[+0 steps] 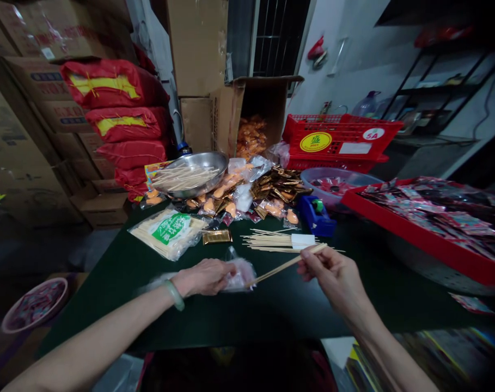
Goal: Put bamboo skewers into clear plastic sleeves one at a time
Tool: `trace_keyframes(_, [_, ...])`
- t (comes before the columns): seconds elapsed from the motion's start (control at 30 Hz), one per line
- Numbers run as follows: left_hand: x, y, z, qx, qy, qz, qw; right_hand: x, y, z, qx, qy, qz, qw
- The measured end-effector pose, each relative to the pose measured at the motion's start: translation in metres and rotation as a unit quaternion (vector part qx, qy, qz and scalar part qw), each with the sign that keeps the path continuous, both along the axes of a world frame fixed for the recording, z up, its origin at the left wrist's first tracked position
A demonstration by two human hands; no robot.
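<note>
Pinched in my right hand (331, 272) are thin wooden sticks (286, 267), slanting down to the left. Their lower ends meet a clear plastic bag (242, 274) on the dark green table. My left hand (208, 276), a pale bangle at its wrist, has its fingers closed on that bag; its motion blurs it a little. Loose sticks (263, 240) lie just beyond my right hand, a white piece (303, 241) across them. Farther left rest a gold-wrapped packet (217, 236) and a clear pack of sticks with a green label (171, 228).
Behind stand a metal bowl of sticks (206, 160), a pile of gold packets (277, 185) and orange pieces, and a blue tape dispenser (318, 218). A red tray of small packets (427, 245) is at right, a red basket (341, 136) behind. Boxes and red bundles (124, 117) rise at left.
</note>
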State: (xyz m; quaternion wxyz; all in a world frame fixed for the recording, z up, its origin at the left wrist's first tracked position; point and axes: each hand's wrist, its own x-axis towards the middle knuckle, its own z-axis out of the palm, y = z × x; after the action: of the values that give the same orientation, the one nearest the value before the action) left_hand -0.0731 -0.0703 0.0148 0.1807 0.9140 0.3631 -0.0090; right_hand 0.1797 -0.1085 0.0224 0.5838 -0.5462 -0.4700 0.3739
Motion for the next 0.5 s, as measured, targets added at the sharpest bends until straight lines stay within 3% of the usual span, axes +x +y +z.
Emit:
trace_keyframes(0.13, [-0.001,0.002,-0.004,0.024,0.024,-0.023,0.999,-0.001,-0.001,0.002,0.034,0.053,-0.042,0.997])
trace_keyframes(0.27, [-0.001,-0.008,-0.002,0.041,-0.016,-0.041,0.998,-0.012,0.005,-0.002,0.053,0.106,-0.071,0.990])
trace_keyframes(0.37, [-0.002,-0.014,-0.005,0.032,-0.068,-0.038,0.996,-0.018,0.010,-0.007,0.039,0.062,-0.081,0.994])
trace_keyframes(0.5, [-0.007,-0.007,-0.018,0.024,-0.096,0.026,0.995,-0.019,0.011,-0.010,0.043,-0.049,-0.081,0.995])
